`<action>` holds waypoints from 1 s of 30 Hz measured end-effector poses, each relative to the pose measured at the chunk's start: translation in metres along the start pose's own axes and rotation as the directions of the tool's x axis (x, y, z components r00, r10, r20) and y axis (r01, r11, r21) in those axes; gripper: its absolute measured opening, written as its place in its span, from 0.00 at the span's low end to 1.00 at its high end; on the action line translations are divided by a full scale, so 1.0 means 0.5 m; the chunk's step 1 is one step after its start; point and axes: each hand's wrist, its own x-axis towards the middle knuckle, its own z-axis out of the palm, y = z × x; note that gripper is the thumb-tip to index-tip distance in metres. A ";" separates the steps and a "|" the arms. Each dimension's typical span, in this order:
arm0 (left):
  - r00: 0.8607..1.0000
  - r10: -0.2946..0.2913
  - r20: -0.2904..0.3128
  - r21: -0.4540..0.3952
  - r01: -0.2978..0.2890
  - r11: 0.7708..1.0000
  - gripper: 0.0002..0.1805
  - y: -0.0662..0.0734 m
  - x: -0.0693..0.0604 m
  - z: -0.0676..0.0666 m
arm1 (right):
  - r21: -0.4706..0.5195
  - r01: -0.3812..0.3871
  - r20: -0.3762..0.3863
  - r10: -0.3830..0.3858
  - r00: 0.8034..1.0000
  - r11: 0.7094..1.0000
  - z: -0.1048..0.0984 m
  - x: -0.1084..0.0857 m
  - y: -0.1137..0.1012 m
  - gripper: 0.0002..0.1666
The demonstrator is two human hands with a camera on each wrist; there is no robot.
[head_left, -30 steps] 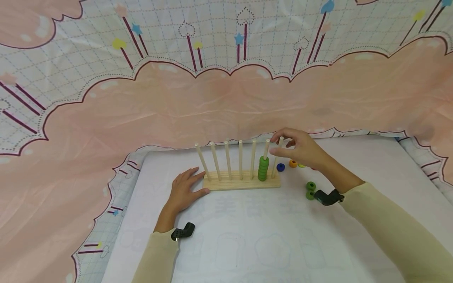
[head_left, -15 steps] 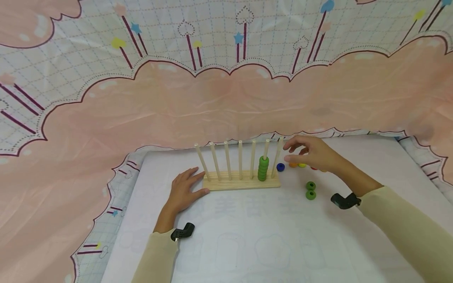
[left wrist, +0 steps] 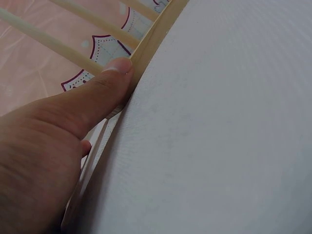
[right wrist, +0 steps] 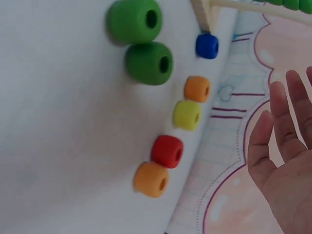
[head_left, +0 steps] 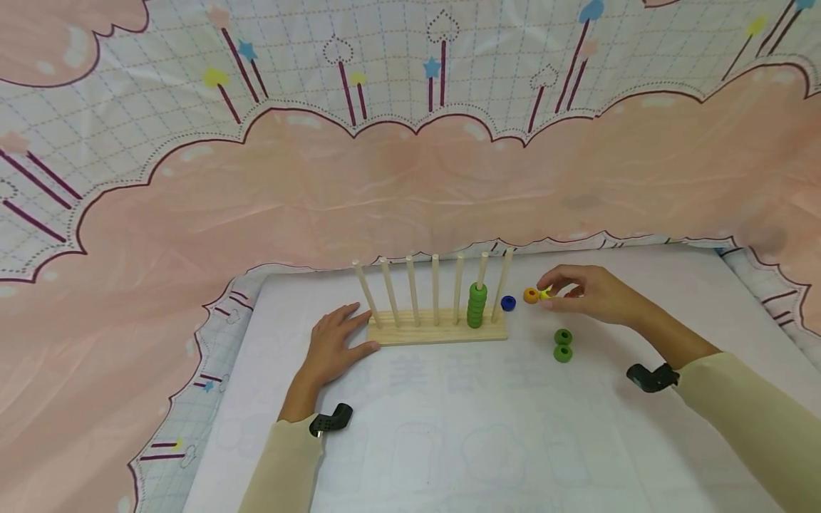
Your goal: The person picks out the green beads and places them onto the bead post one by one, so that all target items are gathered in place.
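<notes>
A wooden rack [head_left: 436, 332] with a row of upright pegs stands on the table, several green beads [head_left: 477, 306] stacked on one peg near its right end. My left hand [head_left: 332, 345] touches the rack's left end, fingers spread; in the left wrist view its thumb presses the base edge [left wrist: 151, 41]. To the right of the rack, my right hand [head_left: 593, 293] hovers with relaxed fingers near a yellow bead [head_left: 545, 293], partly covering it. The right wrist view shows this hand [right wrist: 287, 161] holding nothing, with the yellow bead [right wrist: 186, 115] lying on the table.
A blue bead [head_left: 508, 303] lies beside the rack's right end, and an orange bead [head_left: 531, 295] near it. Two green beads [head_left: 563, 345] lie further forward. A red bead [right wrist: 167, 151] and another orange bead [right wrist: 151, 179] show in the right wrist view. Patterned cloth [head_left: 410, 192] hangs behind.
My right hand has moved from the rack's right-hand pegs to the right and down toward the loose beads. The left hand and the rack have stayed in place.
</notes>
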 end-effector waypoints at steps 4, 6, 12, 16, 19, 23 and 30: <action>1.000 0.002 0.003 0.000 -0.002 1.000 0.39 -0.001 0.000 0.000 | -0.003 -0.036 0.021 0.036 0.999 0.999 0.007 -0.015 0.022 0.21; 1.000 0.004 0.001 0.001 -0.004 1.000 0.39 -0.001 -0.001 0.000 | -0.003 -0.056 0.031 0.056 0.998 0.998 0.011 -0.022 0.033 0.21; 1.000 0.019 -0.005 0.006 -0.019 1.000 0.39 -0.001 -0.002 -0.001 | 0.002 -0.096 0.064 0.096 0.993 0.995 0.026 -0.039 0.062 0.23; 1.000 0.010 0.005 0.003 -0.010 1.000 0.39 -0.003 -0.003 -0.002 | 0.018 -0.113 0.090 0.111 0.990 0.993 0.036 -0.046 0.081 0.23; 1.000 0.008 0.011 0.005 -0.008 1.000 0.39 -0.003 -0.002 -0.002 | 0.042 -0.137 0.109 0.132 0.985 0.990 0.044 -0.050 0.095 0.23; 1.000 0.010 0.010 0.007 -0.010 1.000 0.39 -0.004 -0.001 -0.001 | 0.036 -0.169 0.139 0.163 0.977 0.985 0.055 -0.054 0.111 0.24; 1.000 0.006 0.014 0.010 -0.006 1.000 0.39 -0.004 -0.001 -0.001 | -0.001 -0.166 0.167 0.164 0.972 0.986 0.062 -0.060 0.121 0.22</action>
